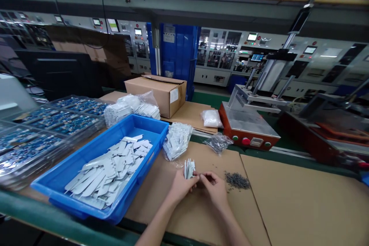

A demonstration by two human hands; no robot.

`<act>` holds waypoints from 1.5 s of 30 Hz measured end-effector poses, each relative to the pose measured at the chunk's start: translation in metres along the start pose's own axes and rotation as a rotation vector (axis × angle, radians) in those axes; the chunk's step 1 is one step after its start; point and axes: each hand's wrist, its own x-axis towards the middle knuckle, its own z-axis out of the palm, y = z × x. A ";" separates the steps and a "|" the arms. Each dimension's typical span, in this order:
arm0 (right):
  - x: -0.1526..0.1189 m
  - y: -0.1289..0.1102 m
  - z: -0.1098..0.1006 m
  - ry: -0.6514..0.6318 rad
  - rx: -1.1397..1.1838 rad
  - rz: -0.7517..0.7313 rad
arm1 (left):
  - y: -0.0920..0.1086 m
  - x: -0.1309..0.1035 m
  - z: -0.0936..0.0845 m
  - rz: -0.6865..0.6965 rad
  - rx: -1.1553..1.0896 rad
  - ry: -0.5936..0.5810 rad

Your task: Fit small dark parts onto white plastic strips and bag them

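Observation:
My left hand [182,186] is closed around a small bunch of thin white plastic pieces [189,169] that stand upright over the cardboard. Close beside it, my right hand [215,189] has thumb and fingers pinched near the bunch; what they hold, if anything, is too small to tell. To the right of that hand lies a pile of small dark grey parts [237,180]. On the left is a blue tray [147,125] holding many flat white plastic pieces [106,173]. A bag of white pieces [178,140] rests just beyond my hands.
Clear trays of blue circuit boards [72,113] sit at the far left. Behind are more bagged white pieces [131,108], a cardboard box [161,94], a white packet [211,118] and a clear bag of grey parts [219,142]. A red-based press [248,127] stands at the back right.

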 end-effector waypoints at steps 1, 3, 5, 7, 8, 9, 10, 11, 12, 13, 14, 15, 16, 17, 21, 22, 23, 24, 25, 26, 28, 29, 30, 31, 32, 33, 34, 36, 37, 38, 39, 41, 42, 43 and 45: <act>0.001 0.000 -0.001 0.009 -0.003 0.000 | 0.000 0.000 0.000 -0.009 0.001 -0.012; 0.001 0.000 -0.003 0.018 -0.010 -0.004 | -0.001 0.000 0.001 -0.025 0.004 -0.018; 0.002 0.000 -0.004 0.007 -0.019 -0.014 | -0.002 0.001 0.001 -0.026 -0.004 -0.008; 0.002 -0.001 -0.004 -0.016 -0.025 -0.026 | -0.002 0.001 0.001 -0.023 -0.020 -0.001; 0.002 -0.001 -0.005 -0.028 -0.026 -0.030 | -0.002 0.001 0.000 -0.021 -0.031 0.003; 0.002 -0.001 -0.005 -0.037 -0.026 -0.031 | -0.002 0.002 0.000 -0.022 -0.041 0.009; 0.002 -0.001 -0.005 -0.043 -0.025 -0.030 | -0.003 0.002 0.000 -0.023 -0.050 0.018; 0.001 -0.001 -0.005 -0.044 -0.021 -0.026 | -0.002 0.002 0.000 -0.022 -0.055 0.026; 0.001 -0.001 -0.006 -0.044 -0.016 -0.024 | -0.002 0.002 0.000 -0.020 -0.056 0.030; 0.001 -0.001 -0.006 -0.044 -0.015 -0.030 | -0.002 0.001 0.000 -0.018 -0.053 0.027; 0.001 -0.001 -0.007 -0.049 -0.024 -0.048 | -0.002 0.001 0.000 -0.019 -0.049 0.019; 0.001 -0.002 -0.007 -0.058 -0.044 -0.076 | -0.001 0.001 0.000 -0.019 -0.048 0.008; 0.001 -0.003 -0.007 -0.069 -0.072 -0.111 | -0.001 0.001 0.000 -0.020 -0.049 -0.003; 0.000 -0.004 -0.007 -0.076 -0.104 -0.147 | -0.001 0.000 0.000 -0.026 -0.052 -0.012; -0.002 -0.006 -0.006 -0.051 -0.158 -0.210 | -0.002 -0.001 0.001 -0.072 -0.154 -0.064; -0.003 -0.006 -0.005 -0.041 -0.155 -0.211 | -0.003 -0.001 0.001 -0.093 -0.222 -0.089; -0.004 -0.006 -0.004 -0.032 -0.152 -0.211 | -0.004 -0.001 0.002 -0.115 -0.301 -0.106; -0.005 -0.007 -0.004 -0.026 -0.149 -0.209 | -0.005 -0.001 0.003 -0.138 -0.376 -0.105; -0.005 -0.007 -0.003 -0.023 -0.149 -0.208 | -0.006 -0.001 0.005 -0.159 -0.434 -0.084; -0.006 -0.009 -0.003 -0.028 -0.152 -0.206 | -0.007 0.000 0.005 -0.172 -0.469 -0.050; -0.008 -0.012 -0.002 -0.056 -0.168 -0.208 | -0.009 0.001 0.006 -0.156 -0.458 0.018; -0.009 -0.014 -0.002 -0.074 -0.179 -0.211 | -0.010 0.002 0.005 -0.126 -0.431 0.040; -0.009 -0.015 -0.002 -0.091 -0.192 -0.217 | -0.011 0.003 0.004 -0.089 -0.402 0.057; -0.010 -0.017 -0.002 -0.103 -0.205 -0.223 | -0.012 0.004 0.003 -0.054 -0.376 0.072; -0.010 -0.017 -0.002 -0.109 -0.216 -0.226 | -0.012 0.005 0.002 -0.029 -0.355 0.088; -0.011 -0.017 -0.002 -0.110 -0.226 -0.229 | -0.012 0.006 0.000 -0.015 -0.338 0.105; -0.011 -0.016 -0.002 -0.111 -0.234 -0.228 | -0.013 0.006 0.000 -0.010 -0.325 0.117; -0.011 -0.014 -0.002 -0.110 -0.241 -0.217 | -0.012 0.006 -0.001 -0.017 -0.295 0.127; -0.011 -0.012 -0.002 -0.107 -0.240 -0.210 | -0.012 0.006 -0.001 -0.021 -0.277 0.131; -0.010 -0.011 -0.001 -0.101 -0.235 -0.202 | -0.011 0.006 -0.001 -0.026 -0.258 0.131; -0.010 -0.010 -0.001 -0.092 -0.225 -0.193 | -0.010 0.005 -0.001 -0.030 -0.238 0.126; -0.009 -0.007 -0.001 -0.072 -0.191 -0.167 | -0.007 0.004 0.000 -0.039 -0.194 0.111; -0.008 -0.005 -0.001 -0.061 -0.168 -0.150 | -0.006 0.003 0.000 -0.037 -0.172 0.106; -0.007 -0.004 -0.001 -0.048 -0.143 -0.132 | -0.004 0.003 0.000 -0.030 -0.150 0.107; -0.005 -0.003 0.000 -0.038 -0.103 -0.092 | -0.002 0.003 -0.001 -0.001 -0.108 0.144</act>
